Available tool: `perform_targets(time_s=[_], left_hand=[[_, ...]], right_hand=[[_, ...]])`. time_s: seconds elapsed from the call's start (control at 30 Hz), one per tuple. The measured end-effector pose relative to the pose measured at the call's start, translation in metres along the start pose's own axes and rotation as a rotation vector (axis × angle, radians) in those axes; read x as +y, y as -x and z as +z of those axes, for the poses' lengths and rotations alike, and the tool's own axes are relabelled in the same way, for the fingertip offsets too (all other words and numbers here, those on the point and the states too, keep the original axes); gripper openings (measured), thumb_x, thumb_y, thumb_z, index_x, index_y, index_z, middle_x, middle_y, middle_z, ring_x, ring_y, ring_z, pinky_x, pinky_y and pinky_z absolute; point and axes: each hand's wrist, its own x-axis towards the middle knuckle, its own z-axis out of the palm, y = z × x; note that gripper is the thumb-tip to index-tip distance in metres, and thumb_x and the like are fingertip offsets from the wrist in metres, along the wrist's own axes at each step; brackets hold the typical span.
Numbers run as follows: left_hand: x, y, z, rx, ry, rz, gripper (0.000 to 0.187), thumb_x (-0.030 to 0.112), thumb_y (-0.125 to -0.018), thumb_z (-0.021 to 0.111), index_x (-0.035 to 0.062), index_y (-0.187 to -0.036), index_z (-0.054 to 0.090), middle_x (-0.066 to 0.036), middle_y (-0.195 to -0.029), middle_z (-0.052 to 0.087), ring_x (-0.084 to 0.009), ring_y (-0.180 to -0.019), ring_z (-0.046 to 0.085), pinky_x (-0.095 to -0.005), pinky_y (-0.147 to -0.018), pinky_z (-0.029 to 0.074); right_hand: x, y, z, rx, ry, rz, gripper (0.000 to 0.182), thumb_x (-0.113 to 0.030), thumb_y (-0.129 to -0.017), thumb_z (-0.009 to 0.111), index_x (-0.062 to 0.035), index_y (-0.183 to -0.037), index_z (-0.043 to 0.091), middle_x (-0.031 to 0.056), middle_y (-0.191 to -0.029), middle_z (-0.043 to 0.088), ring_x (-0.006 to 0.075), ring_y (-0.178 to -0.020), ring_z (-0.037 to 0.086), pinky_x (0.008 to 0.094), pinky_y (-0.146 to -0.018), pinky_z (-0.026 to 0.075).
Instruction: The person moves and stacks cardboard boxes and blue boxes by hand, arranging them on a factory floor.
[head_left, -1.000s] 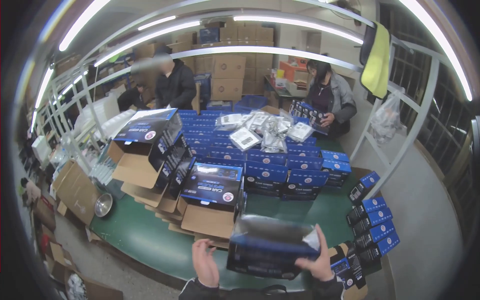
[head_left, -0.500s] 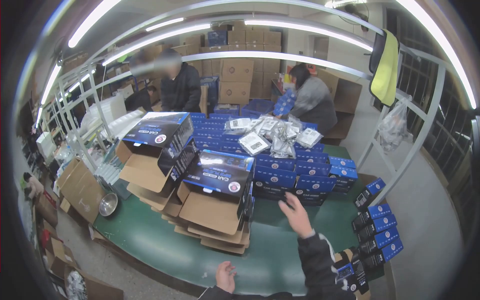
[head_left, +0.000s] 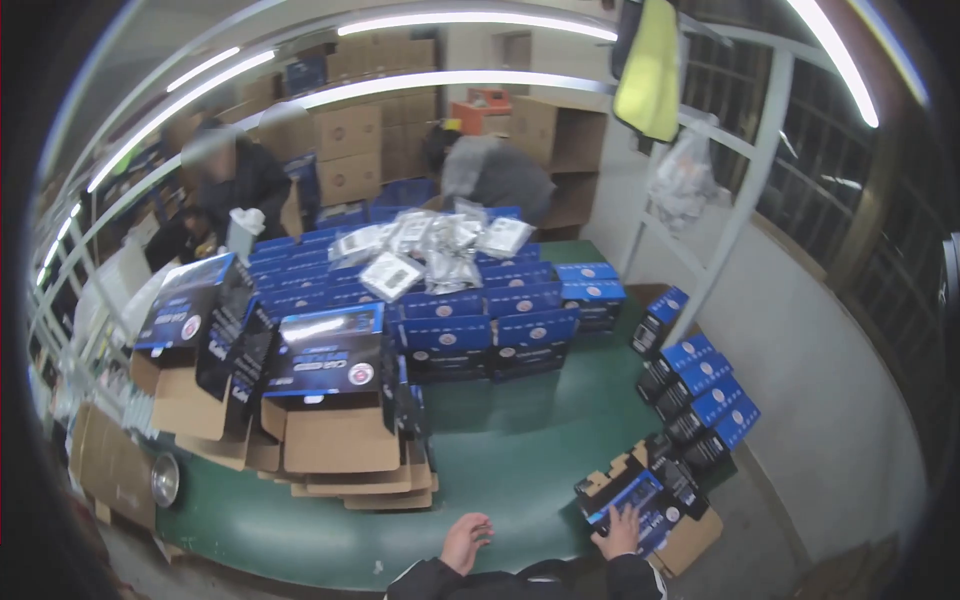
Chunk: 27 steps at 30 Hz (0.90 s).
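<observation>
My right hand [head_left: 620,532] lies with spread fingers on the printed lid of an open blue-and-black cardboard box [head_left: 655,508] at the table's lower right. Brown flaps stick out around that box. Over the table's front edge is my left hand [head_left: 466,541], fingers loosely bent and apart, holding nothing. Ahead and to the left, open car-product boxes [head_left: 335,350] are stacked with brown flaps hanging forward. Rows of upright blue boxes [head_left: 445,335] stand behind, and silver packets with white labels [head_left: 392,275] are heaped on top of them.
Several blue boxes [head_left: 712,405] line the right edge of the green table [head_left: 490,425]. A metal bowl [head_left: 166,479] is at the left. Two people work beyond the table, one bending down. A white metal frame [head_left: 745,200] carries a yellow cloth [head_left: 648,75] and a plastic bag [head_left: 685,175].
My view has swung right. My right hand has come back from near the upright boxes and down onto the open box at lower right. The person in grey has bent lower.
</observation>
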Motion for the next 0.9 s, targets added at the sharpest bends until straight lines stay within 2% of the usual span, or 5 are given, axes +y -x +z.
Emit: perform_targets(time_s=[0.17,0.37,0.47,0.67,0.9], left_hand=[[0.021,0.017,0.059,-0.505,-0.267,-0.003,0.065,0.032,-0.090,0.059,0.0067,-0.139,0.023,-0.008,-0.142,0.032,-0.0170,-0.126,0.037,-0.0351,-0.103,0.035],[0.071,0.069,0.058,-0.134,-0.694,0.535,0.054,0.027,-0.086,0.065,-0.0003,-0.130,0.048,-0.014,-0.130,0.052,-0.0233,-0.124,0.047,-0.0337,-0.108,0.032],[0.101,0.101,0.056,-0.587,-0.735,0.551,0.070,0.040,-0.075,0.074,0.0017,-0.129,0.051,-0.016,-0.133,0.049,-0.0263,-0.128,0.042,-0.0367,-0.112,0.027],[0.095,0.112,0.057,-0.306,-0.701,0.849,0.031,-0.012,-0.079,0.058,0.0030,-0.104,0.069,-0.011,-0.107,0.066,-0.0199,-0.105,0.061,-0.0297,-0.098,0.045],[0.068,0.095,0.037,0.279,-0.233,0.732,0.110,0.015,-0.049,0.087,0.0065,-0.141,0.027,-0.012,-0.130,0.046,-0.0256,-0.115,0.046,-0.0374,-0.095,0.042]], right_hand=[[-0.111,0.033,-0.074,0.223,-0.364,-0.294,0.055,-0.033,-0.069,0.066,-0.0125,-0.120,0.057,0.0086,-0.117,0.060,0.0274,-0.109,0.055,0.0378,-0.092,0.043],[-0.150,0.015,-0.152,0.471,-1.012,-0.489,0.072,-0.040,-0.081,0.064,-0.0003,-0.134,0.036,0.0182,-0.135,0.043,0.0310,-0.125,0.041,0.0420,-0.104,0.034],[-0.128,-0.022,-0.165,0.678,-1.111,-0.440,0.066,-0.061,-0.086,0.044,-0.0061,-0.122,0.041,0.0141,-0.129,0.041,0.0295,-0.128,0.033,0.0450,-0.110,0.021],[-0.151,-0.020,-0.166,0.543,-1.371,-0.265,0.057,-0.044,-0.084,0.064,-0.0065,-0.123,0.050,0.0081,-0.113,0.057,0.0176,-0.105,0.053,0.0306,-0.090,0.042],[-0.158,0.004,-0.173,0.203,-1.384,-0.558,0.083,-0.057,-0.078,0.033,0.0057,-0.132,0.040,0.0202,-0.131,0.048,0.0309,-0.126,0.041,0.0431,-0.105,0.031]])
